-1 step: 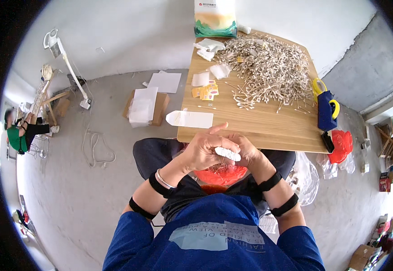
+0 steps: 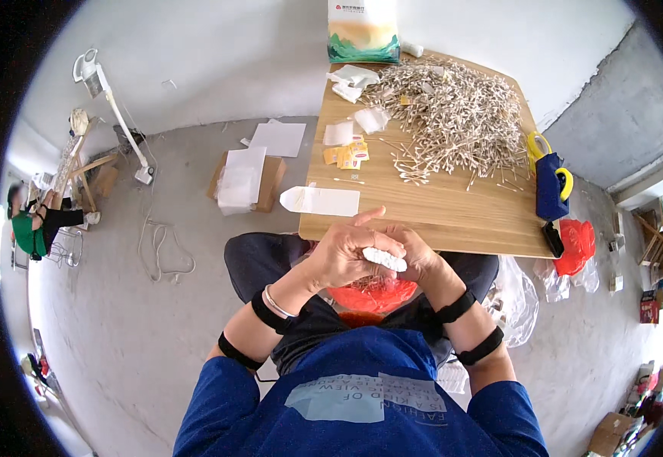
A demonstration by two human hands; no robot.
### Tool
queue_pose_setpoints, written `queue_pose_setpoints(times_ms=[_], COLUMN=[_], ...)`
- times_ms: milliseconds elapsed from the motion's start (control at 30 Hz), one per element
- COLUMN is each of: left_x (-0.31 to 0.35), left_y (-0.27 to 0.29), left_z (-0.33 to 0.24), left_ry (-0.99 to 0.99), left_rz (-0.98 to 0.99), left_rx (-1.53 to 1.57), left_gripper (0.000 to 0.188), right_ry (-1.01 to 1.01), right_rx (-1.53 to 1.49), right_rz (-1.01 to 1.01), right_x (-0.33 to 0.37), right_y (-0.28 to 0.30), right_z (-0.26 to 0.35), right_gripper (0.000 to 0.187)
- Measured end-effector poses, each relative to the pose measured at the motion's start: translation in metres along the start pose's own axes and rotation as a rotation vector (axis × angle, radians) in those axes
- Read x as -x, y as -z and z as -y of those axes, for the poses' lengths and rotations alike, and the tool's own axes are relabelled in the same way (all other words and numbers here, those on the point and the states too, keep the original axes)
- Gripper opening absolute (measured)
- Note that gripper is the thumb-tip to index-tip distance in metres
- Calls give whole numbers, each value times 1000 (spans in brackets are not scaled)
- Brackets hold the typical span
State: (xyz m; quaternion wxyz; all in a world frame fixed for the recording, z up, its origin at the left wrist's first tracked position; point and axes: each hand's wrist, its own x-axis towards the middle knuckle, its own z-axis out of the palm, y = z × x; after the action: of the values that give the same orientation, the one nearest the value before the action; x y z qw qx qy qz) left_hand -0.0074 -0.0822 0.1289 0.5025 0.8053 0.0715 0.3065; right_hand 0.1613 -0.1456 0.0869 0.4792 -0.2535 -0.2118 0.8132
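White cotton tips, knobbly and packed tight, make one bundle (image 2: 384,260), and both bare hands have it, right over the lap at the table's near edge! The left hand (image 2: 339,253) clamps it between thumb and curled fingers, its index finger sticking out apart; the right hand (image 2: 420,257) closes in from the other side, fingers bent together around it. Four black cloth bands, two per arm, and one smooth bracelet (image 2: 279,302) on the left wrist.

On we go to the wooden table (image 2: 438,219), pale and smooth-grained: one great bristly heap (image 2: 461,114) of thin sticks with cotton ends, far too many to count, and one loose swab (image 2: 349,181) lying near the yellow cards (image 2: 349,154), which overlap, so no sure number. One flat white paper sleeve (image 2: 324,201), pointed at its left end, overhangs the table's left edge. One blue tape dispenser (image 2: 551,190), blocky, sits at the right edge. Two red plastic bags, crinkled: one (image 2: 377,295) between the knees, one (image 2: 575,247) beyond the table's right corner.
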Motion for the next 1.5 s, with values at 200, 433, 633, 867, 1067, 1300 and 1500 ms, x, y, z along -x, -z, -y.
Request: queue_pose_setpoints(times_ms=[200, 433, 633, 867, 1067, 1300, 1500], left_x=[-5, -2, -11, -11, -15, -16, -14], left_y=[2, 2, 0, -2, -4, -7, -5], left_z=[-7, 2, -8, -3, -4, -8, -3], left_ry=[78, 25, 2, -104, -82, -30, -8], left_rz=[-24, -29, -36, 18, -4, 8, 13], left_rx=[120, 114, -38, -206, -142, -123, -115], left_gripper=[29, 31, 30, 24, 25, 25, 27], right_ry=[-3, -2, 21, 74, 40, 59, 10], right_rx=[-76, -143, -136, 3, -72, -2, -63], right_rz=[-216, 39, -219, 10, 58, 62, 165], right_x=[0, -3, 1, -4, -5, -1, -6], right_y=[-15, 8, -30, 4, 16, 5, 23], right_z=[0, -1, 10, 6, 2, 5, 2], right_gripper=[33, 35, 36, 27, 27, 37, 32])
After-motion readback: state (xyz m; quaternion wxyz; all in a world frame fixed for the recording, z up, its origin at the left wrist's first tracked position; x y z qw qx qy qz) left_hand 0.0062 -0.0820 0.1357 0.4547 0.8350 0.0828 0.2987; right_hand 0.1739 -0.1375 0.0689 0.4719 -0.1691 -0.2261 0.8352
